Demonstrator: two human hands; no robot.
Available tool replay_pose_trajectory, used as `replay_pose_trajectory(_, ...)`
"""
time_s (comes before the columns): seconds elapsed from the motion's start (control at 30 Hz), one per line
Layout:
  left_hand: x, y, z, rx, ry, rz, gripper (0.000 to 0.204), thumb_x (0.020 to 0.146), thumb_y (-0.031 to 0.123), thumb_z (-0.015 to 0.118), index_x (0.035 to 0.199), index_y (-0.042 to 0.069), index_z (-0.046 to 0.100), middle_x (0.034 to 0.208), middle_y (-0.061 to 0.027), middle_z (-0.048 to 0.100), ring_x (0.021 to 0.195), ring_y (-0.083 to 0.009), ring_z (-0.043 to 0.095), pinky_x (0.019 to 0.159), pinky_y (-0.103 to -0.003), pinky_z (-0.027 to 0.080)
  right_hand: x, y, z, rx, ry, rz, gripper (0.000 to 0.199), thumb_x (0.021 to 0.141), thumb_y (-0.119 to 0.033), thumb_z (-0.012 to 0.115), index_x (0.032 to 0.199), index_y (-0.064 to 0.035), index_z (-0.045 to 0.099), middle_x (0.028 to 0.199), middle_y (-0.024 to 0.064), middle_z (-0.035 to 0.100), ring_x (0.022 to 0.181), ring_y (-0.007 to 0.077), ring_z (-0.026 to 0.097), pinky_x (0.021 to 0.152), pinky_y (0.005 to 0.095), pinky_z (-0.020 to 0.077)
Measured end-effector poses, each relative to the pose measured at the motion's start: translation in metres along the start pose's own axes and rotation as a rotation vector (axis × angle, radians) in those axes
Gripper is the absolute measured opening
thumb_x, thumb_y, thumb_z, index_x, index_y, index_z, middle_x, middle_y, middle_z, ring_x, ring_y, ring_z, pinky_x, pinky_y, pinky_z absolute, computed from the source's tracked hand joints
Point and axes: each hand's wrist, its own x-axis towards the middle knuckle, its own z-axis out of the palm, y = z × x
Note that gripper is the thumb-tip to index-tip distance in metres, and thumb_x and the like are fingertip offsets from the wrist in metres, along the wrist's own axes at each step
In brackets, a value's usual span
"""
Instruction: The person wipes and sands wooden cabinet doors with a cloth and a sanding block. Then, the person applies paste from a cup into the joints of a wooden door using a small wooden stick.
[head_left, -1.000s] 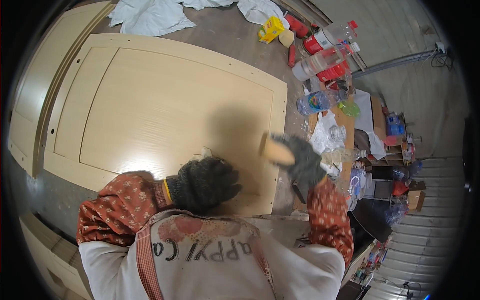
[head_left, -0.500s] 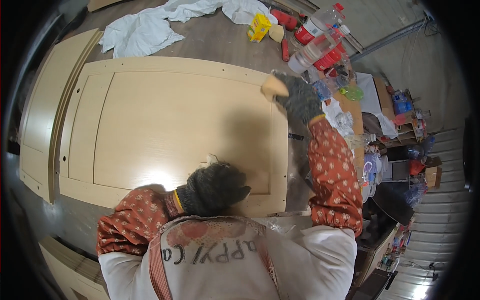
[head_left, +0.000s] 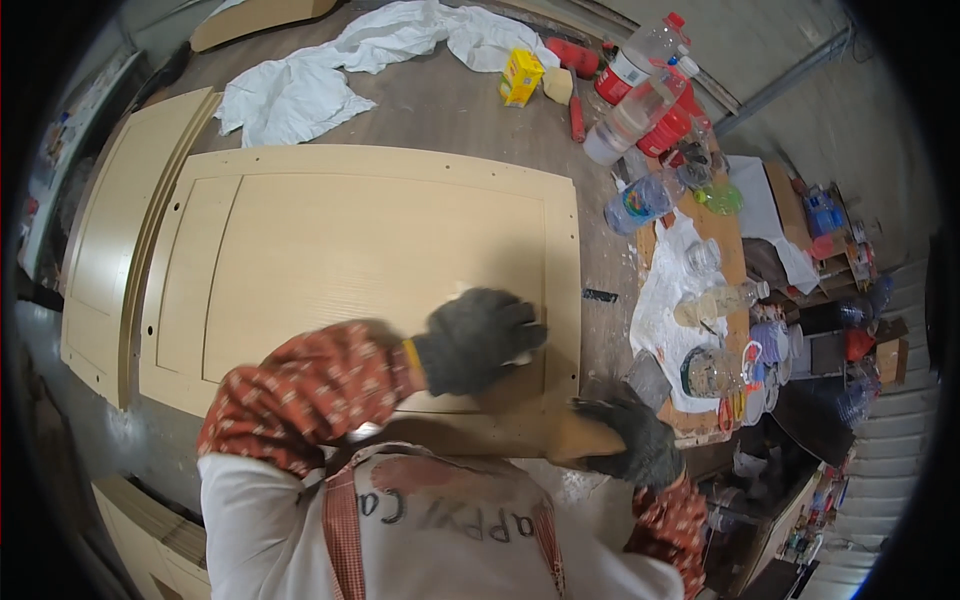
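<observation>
A cream panelled cabinet door (head_left: pixel 350 270) lies flat in front of me, with grooves framing its middle and small holes along its edges. Over its near right part is my left hand (head_left: pixel 478 342), in a dark knitted glove with fingers curled. Pale bits show at its fingers; what they belong to is mostly hidden. By the door's near right corner, my right hand (head_left: pixel 640 442), gloved alike, grips a tan sanding sponge (head_left: pixel 580 438), slightly blurred by motion. The sponge is at the door's near edge; whether it touches is unclear.
Another cream door (head_left: pixel 110 250) lies at the left, with stacked panels (head_left: pixel 150 530) below. White cloth (head_left: pixel 300 95), a yellow box (head_left: pixel 521 77) and a pale sponge lump (head_left: pixel 557 85) are at the back. Plastic bottles (head_left: pixel 640 110) and jars (head_left: pixel 712 372) crowd the right side.
My right hand has swept from the door's far right corner down to its near right corner with the sponge. My left hand has shifted right and slightly farther away. The view has shifted a little.
</observation>
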Motion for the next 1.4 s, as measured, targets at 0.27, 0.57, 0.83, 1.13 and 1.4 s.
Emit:
replay_pose_trajectory(0.27, 0.068, -0.030, 0.061, 0.123, -0.313, 0.082, 0.031, 0.081, 0.029, 0.063, 0.110, 0.017, 0.067, 0.111, -0.0060, 0.063, 0.107, -0.0302, 0.058, 0.078, -0.046, 0.052, -0.024, 0.010, 0.051, 0.329, 0.740, 0.367, 0.075, 0.067, -0.017, 0.084, 0.132, -0.0028, 0.050, 0.116, 0.0163, 0.064, 0.106, 0.0324, 0.063, 0.091, 0.0388, 0.0502)
replay_pose_trajectory(0.57, -0.025, -0.166, -0.054, 0.550, 0.133, -0.274, 0.034, 0.081, 0.025, 0.069, 0.114, 0.018, 0.066, 0.107, -0.0064, 0.066, 0.099, -0.0289, 0.060, 0.083, -0.046, 0.048, 0.020, 0.047, 0.036, 0.011, 0.906, 0.239, 0.075, 0.072, -0.023, 0.080, 0.135, -0.0004, 0.047, 0.127, 0.0196, 0.057, 0.117, 0.0346, 0.056, 0.098, 0.0416, 0.0460)
replay_pose_trajectory(0.83, -0.232, -0.095, -0.237, 1.143, 0.049, -1.071, 0.034, 0.084, 0.018, 0.062, 0.118, 0.017, 0.063, 0.111, -0.0125, 0.065, 0.100, -0.0350, 0.061, 0.087, -0.045, 0.049, 0.155, 0.075, -0.035, 0.332, 0.964, -0.028, 0.073, 0.081, -0.021, 0.075, 0.142, -0.0006, 0.040, 0.141, 0.0170, 0.049, 0.130, 0.0284, 0.047, 0.109, 0.0351, 0.0356)
replay_pose_trajectory(1.13, -0.413, 0.083, -0.222, 0.839, 1.109, -1.239, 0.030, 0.093, 0.013, 0.060, 0.121, -0.001, 0.060, 0.113, -0.0125, 0.066, 0.103, -0.0238, 0.063, 0.092, -0.035, 0.048, 0.310, 0.042, -0.064, 0.171, 0.787, 0.233, 0.077, 0.078, -0.032, 0.077, 0.140, -0.0006, 0.043, 0.139, 0.0202, 0.049, 0.129, 0.0323, 0.047, 0.110, 0.0370, 0.0335)
replay_pose_trajectory(1.4, -0.407, 0.094, -0.154, 0.134, 1.396, -1.333, 0.040, 0.090, 0.014, 0.064, 0.126, -0.002, 0.057, 0.124, -0.0115, 0.063, 0.111, -0.0201, 0.058, 0.097, -0.035, 0.046, 0.452, -0.134, -0.022, 0.014, 0.609, -0.080, 0.078, 0.077, -0.036, 0.076, 0.139, 0.0003, 0.044, 0.138, 0.0203, 0.051, 0.128, 0.0330, 0.049, 0.106, 0.0375, 0.0379)
